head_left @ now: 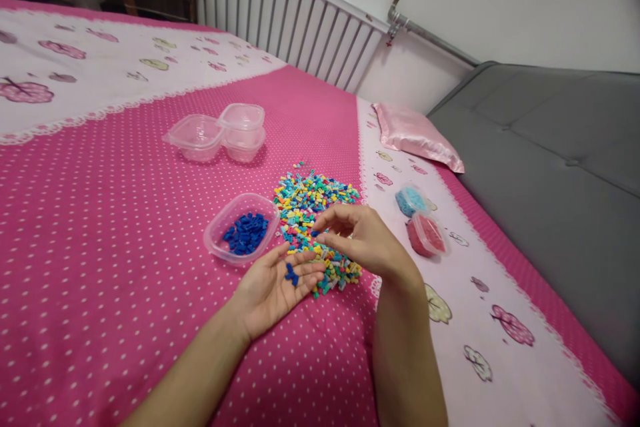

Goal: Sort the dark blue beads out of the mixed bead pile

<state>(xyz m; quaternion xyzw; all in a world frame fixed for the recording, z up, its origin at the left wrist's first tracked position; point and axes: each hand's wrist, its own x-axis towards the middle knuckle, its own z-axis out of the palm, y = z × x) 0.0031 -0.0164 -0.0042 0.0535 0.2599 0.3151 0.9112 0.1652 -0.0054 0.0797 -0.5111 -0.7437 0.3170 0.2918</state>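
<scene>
My left hand (273,287) lies palm up and open on the pink dotted bedspread, with two or three dark blue pieces (291,274) resting on the palm. My right hand (357,237) hovers over a pile of small mixed-colour pieces (313,203), fingers curled and pinched together near the left fingertips; I cannot make out what is between them. A clear tub of dark blue pieces (243,233) sits just left of the pile.
Two lidded tubs, one with light blue pieces (410,200) and one with red pieces (425,235), stand to the right. Empty clear tubs (220,133) sit farther back. A pink pillow (415,133), a grey sofa (550,173) and a radiator (300,20) border the bed.
</scene>
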